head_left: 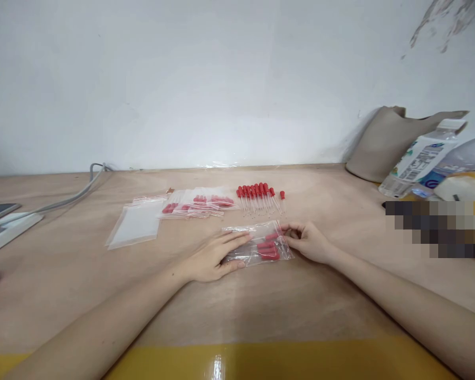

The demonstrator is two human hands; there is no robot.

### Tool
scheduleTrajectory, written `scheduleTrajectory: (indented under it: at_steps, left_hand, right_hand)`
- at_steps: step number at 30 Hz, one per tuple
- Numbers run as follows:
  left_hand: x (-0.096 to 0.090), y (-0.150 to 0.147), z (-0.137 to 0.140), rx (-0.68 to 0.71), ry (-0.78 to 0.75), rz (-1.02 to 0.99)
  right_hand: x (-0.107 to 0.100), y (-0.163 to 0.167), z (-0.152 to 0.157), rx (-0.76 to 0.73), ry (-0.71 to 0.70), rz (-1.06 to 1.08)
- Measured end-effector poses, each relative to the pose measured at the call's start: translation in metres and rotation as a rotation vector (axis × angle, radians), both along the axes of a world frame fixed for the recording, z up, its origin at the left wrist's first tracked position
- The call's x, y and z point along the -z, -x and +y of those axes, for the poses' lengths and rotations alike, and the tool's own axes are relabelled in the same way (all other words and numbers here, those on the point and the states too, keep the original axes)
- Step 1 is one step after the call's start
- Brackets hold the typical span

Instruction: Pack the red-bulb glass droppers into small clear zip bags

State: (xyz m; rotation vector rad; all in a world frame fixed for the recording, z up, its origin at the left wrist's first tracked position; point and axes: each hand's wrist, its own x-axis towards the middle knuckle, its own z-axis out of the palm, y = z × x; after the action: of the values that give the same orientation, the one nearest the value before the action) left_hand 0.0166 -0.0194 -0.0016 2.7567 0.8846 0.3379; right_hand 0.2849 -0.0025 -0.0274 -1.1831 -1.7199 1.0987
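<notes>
A clear zip-lock bag [252, 254] lies flat on the table in front of me, with several red-bulbed droppers [268, 252] inside, bulbs toward the right. My left hand [217, 254] rests with fingers stretched out over the bag's left part. At the bag's right, zip end, my right hand [306, 240] pinches the edge; its fingertips are partly hidden. Just behind the bag, a row of loose droppers [256, 191] has red bulbs pointing to the wall and thin clear stems toward me. One single dropper [282, 196] lies to the right of that row.
Filled bags [198, 203] overlap in a pile left of the loose droppers, beside flat unfilled bags [136, 224]. Bottles [423, 158] and a grey-brown curved object [380, 142] stand at the right by the wall. A cable [69, 199] and a phone-like object [0, 211] lie far left.
</notes>
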Motion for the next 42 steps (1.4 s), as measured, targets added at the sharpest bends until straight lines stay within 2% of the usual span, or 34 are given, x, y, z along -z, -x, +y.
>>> scheduleTrajectory:
  at_steps: [4,6,8,13,17,22,27,30,33,35,38,42]
  left_hand:
    - [0.001,0.000,0.000,0.003,-0.001,-0.015]
    - [0.003,0.001,0.001,0.004,-0.003,-0.018]
    - [0.006,0.002,0.002,-0.008,0.000,-0.015]
    - [0.009,0.003,0.003,-0.022,0.008,-0.006]
    - [0.008,0.003,0.003,-0.018,0.012,-0.021]
    - [0.007,0.003,0.002,-0.007,0.017,-0.024]
    - [0.006,0.002,0.002,-0.008,0.018,-0.011]
    - [0.006,0.003,0.002,-0.005,0.023,-0.006]
    - [0.005,0.003,0.001,-0.008,0.024,-0.006]
    - [0.004,0.003,0.001,-0.006,0.020,-0.009]
    - [0.003,0.002,0.001,-0.005,0.017,-0.016]
    - [0.004,0.003,0.000,-0.017,0.030,-0.010]
  right_hand:
    - [0.001,0.009,-0.004,0.002,0.080,0.164]
    - [0.000,0.009,-0.006,-0.034,0.107,0.205]
    - [-0.001,0.006,-0.003,0.000,0.091,0.206]
    - [0.007,-0.015,0.035,0.484,-0.096,0.068]
    - [0.009,-0.026,0.079,0.667,-0.172,-0.200]
    - [0.001,-0.022,0.112,0.667,-0.090,-0.464]
    - [-0.005,-0.028,0.112,0.589,-0.042,-0.444]
    - [-0.011,-0.032,0.094,0.544,-0.019,-0.269]
    - [-0.014,-0.026,0.065,0.486,0.022,0.150]
    - [-0.014,-0.019,0.045,0.520,0.011,0.326]
    - [-0.009,-0.008,0.025,0.541,-0.029,0.425]
    - [-0.003,0.002,0.017,0.528,-0.018,0.536]
